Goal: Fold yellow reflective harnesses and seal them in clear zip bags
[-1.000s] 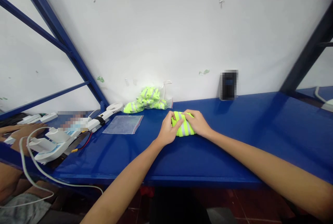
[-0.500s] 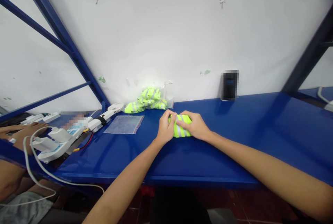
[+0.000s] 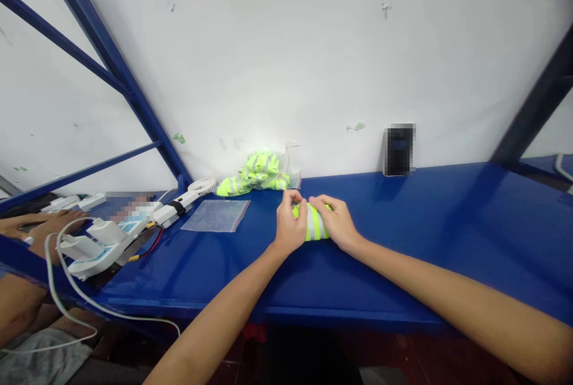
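A folded bundle of neon-yellow reflective fabric (image 3: 316,227) with silver-grey stripes, possibly a safety vest, is between my hands just over the blue table. My left hand (image 3: 290,221) grips its left side, fingers curled and thumb upright. On the right side, my right hand (image 3: 336,221) closes round the bundle with its thumb along the top. Parts of the fabric are hidden by both hands. To the left lies a flat clear zip bag (image 3: 215,216). Behind it, more striped yellow fabric bundles (image 3: 255,173) are heaped in clear plastic against the wall.
A white handheld fan (image 3: 201,187) and a power strip (image 3: 105,253) with plugs and white cables occupy the left of the blue table (image 3: 403,265). A dark, blurred-out upright object (image 3: 398,149) leans on the wall. Another person's hand (image 3: 62,227) is at far left.
My left thumb has shifted from pressing inward to pointing up, and my right thumb has drawn back from the front of the bundle. The whole view has shifted slightly.
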A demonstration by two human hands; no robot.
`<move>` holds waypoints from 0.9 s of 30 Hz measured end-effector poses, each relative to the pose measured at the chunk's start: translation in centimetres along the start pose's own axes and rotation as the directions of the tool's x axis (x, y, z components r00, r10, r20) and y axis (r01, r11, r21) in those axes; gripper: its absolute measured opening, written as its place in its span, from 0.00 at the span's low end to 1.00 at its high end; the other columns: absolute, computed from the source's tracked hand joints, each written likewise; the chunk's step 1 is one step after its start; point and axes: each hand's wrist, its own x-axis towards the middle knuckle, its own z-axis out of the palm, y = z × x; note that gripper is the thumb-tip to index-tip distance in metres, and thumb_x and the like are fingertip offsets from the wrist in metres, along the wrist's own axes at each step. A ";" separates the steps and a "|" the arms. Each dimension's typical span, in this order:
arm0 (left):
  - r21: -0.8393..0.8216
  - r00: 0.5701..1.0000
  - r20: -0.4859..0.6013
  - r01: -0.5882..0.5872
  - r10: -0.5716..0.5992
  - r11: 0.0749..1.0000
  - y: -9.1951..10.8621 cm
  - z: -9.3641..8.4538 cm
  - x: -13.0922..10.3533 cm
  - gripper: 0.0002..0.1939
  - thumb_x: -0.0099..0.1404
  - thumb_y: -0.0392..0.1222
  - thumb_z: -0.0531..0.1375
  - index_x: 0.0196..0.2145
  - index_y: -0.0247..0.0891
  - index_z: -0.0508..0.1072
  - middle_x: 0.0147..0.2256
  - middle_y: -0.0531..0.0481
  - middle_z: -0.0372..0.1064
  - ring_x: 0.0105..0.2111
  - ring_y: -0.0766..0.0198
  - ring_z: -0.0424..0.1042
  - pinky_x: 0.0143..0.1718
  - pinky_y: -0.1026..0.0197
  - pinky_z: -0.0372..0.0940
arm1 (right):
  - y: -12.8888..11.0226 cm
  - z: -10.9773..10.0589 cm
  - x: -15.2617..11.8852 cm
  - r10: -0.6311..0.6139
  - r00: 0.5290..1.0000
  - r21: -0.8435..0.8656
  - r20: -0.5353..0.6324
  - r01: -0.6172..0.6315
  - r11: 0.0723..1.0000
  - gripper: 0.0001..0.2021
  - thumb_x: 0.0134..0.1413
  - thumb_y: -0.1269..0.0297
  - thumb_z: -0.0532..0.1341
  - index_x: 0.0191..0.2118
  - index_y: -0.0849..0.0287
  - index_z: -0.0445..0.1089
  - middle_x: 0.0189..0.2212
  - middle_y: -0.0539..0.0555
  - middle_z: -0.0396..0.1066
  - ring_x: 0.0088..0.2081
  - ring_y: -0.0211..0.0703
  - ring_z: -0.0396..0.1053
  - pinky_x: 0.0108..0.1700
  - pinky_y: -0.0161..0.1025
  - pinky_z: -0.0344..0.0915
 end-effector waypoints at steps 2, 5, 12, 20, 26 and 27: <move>-0.017 0.997 0.083 0.003 -0.002 1.000 0.1 0.2 0.0 0.03 0.68 0.41 0.52 0.38 0.39 0.61 0.32 0.52 0.61 0.33 0.66 0.65 0.36 0.64 0.60 | 0.2 0.0 0.2 0.033 0.995 -0.011 -0.090 -0.034 0.999 0.17 0.53 0.52 0.60 0.24 0.61 0.72 0.22 0.50 0.69 0.26 0.40 0.62 0.29 0.35 0.56; -0.041 0.982 0.188 0.036 -0.027 0.999 0.0 -0.3 0.5 0.08 0.70 0.45 0.50 0.41 0.39 0.62 0.36 0.49 0.65 0.36 0.64 0.68 0.37 0.63 0.62 | 0.4 -0.5 0.9 0.033 0.993 -0.087 -0.112 -0.043 0.995 0.17 0.50 0.52 0.61 0.23 0.62 0.73 0.21 0.51 0.70 0.25 0.40 0.63 0.29 0.36 0.57; 0.151 0.962 0.265 -0.106 0.063 0.983 -1.2 -5.0 2.2 0.14 0.67 0.49 0.54 0.45 0.38 0.67 0.44 0.44 0.68 0.45 0.56 0.67 0.45 0.56 0.63 | 0.3 -2.3 2.5 -0.010 0.990 -0.294 -0.139 -0.031 0.955 0.17 0.48 0.51 0.62 0.24 0.61 0.76 0.23 0.53 0.74 0.28 0.45 0.68 0.32 0.38 0.58; 0.071 0.912 0.408 0.008 -0.036 0.997 -0.2 -2.4 1.4 0.13 0.66 0.50 0.54 0.30 0.38 0.63 0.24 0.56 0.59 0.25 0.67 0.60 0.29 0.64 0.57 | -0.5 -1.2 1.0 -0.076 0.997 -0.258 -0.032 0.065 0.964 0.21 0.54 0.50 0.57 0.22 0.60 0.73 0.20 0.51 0.71 0.25 0.42 0.65 0.28 0.37 0.56; 0.065 0.939 0.332 0.072 -0.089 0.995 -0.6 -2.2 1.2 0.17 0.68 0.52 0.50 0.26 0.39 0.57 0.21 0.57 0.53 0.22 0.69 0.56 0.25 0.65 0.53 | -1.0 -1.0 0.3 -0.154 0.985 -0.259 0.078 0.169 0.951 0.13 0.52 0.53 0.61 0.29 0.58 0.75 0.28 0.51 0.75 0.31 0.45 0.70 0.35 0.38 0.61; 0.103 0.939 0.331 0.063 -0.094 0.993 -0.8 -2.6 1.4 0.18 0.69 0.52 0.48 0.26 0.39 0.59 0.21 0.56 0.55 0.22 0.68 0.57 0.26 0.64 0.54 | -1.0 -1.1 0.4 -0.151 0.985 -0.259 0.084 0.168 0.951 0.13 0.52 0.53 0.61 0.29 0.58 0.75 0.28 0.52 0.76 0.31 0.45 0.70 0.35 0.38 0.61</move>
